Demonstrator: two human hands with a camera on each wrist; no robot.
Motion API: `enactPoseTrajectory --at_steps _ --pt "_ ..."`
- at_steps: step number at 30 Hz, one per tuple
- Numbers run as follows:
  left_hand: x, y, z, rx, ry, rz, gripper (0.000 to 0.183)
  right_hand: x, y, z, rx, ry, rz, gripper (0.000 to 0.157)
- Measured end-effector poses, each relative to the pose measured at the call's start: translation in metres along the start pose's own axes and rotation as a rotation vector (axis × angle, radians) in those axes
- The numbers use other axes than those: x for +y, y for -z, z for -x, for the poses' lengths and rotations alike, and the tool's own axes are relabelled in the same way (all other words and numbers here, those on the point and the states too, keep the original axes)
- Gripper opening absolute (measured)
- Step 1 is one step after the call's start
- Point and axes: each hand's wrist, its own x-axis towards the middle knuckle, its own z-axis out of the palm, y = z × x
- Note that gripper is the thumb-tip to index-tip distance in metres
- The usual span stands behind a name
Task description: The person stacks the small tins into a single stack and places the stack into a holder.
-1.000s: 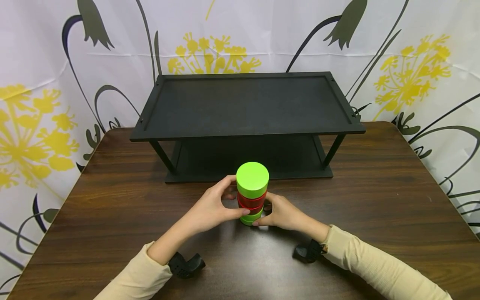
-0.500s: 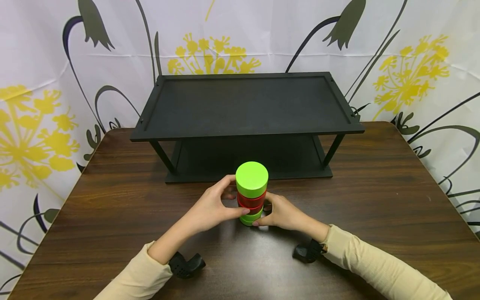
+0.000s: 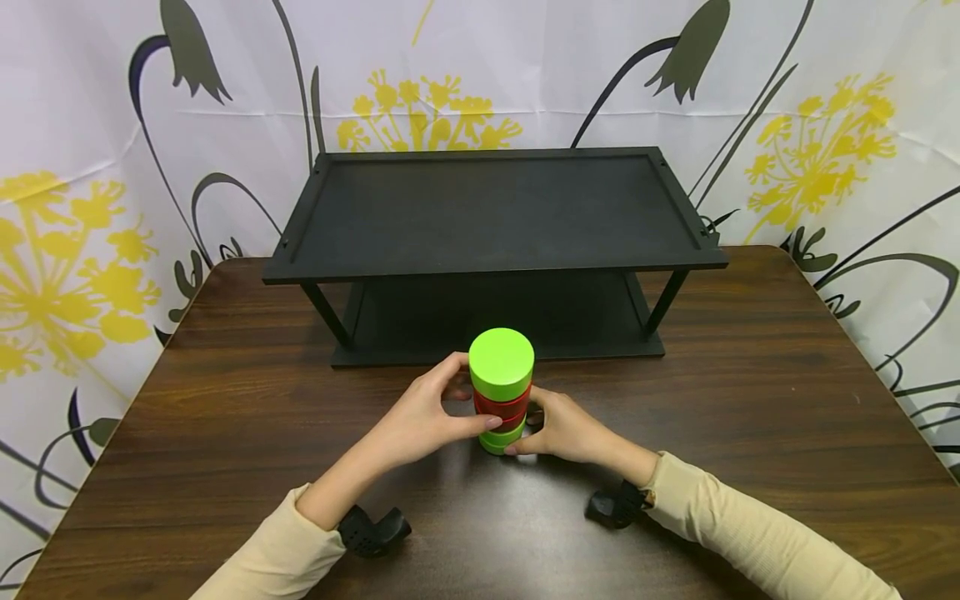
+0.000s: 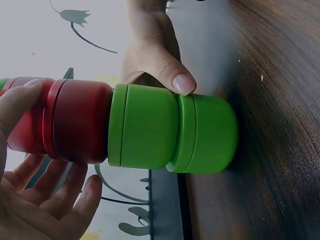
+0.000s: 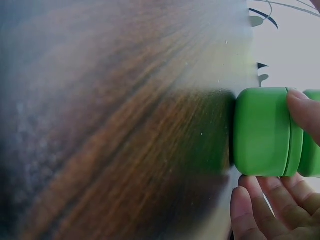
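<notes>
A stack of several small round lidded jars stands upright on the wooden table, one on another. On top is a green jar (image 3: 502, 364), with red jars (image 4: 82, 122) beneath it. Two more green jars (image 4: 145, 127) form the base, the lowest green jar (image 5: 262, 132) standing on the tabletop. My left hand (image 3: 431, 418) holds the stack at the red jars, thumb on the near side and fingers round the far side. Lower down, my right hand (image 3: 568, 429) grips the bottom green jars between thumb and fingers, its thumb near the join.
Just behind the stack stands a black two-tier shelf (image 3: 487, 212), its lower board (image 3: 420, 321) close to the jars. The wooden table (image 3: 225, 417) reaches out on both sides and in front. A patterned cloth (image 3: 255, 75) hangs behind it.
Both hands keep their hold and the stack stays upright in nearly the same place. The top green jar appears a few pixels further left, and the head view has tilted slightly.
</notes>
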Motion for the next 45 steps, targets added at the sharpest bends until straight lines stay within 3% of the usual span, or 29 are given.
enactPoseTrajectory --at_steps 23,45 --pt "-0.002 0.002 0.000 -0.004 0.004 0.013 0.064 -0.003 0.003 -0.001 -0.008 0.010 0.008 0.059" --pt "0.020 0.028 -0.010 0.011 -0.059 0.080 0.063 -0.032 0.030 -0.008 -0.019 0.036 0.004 0.061"
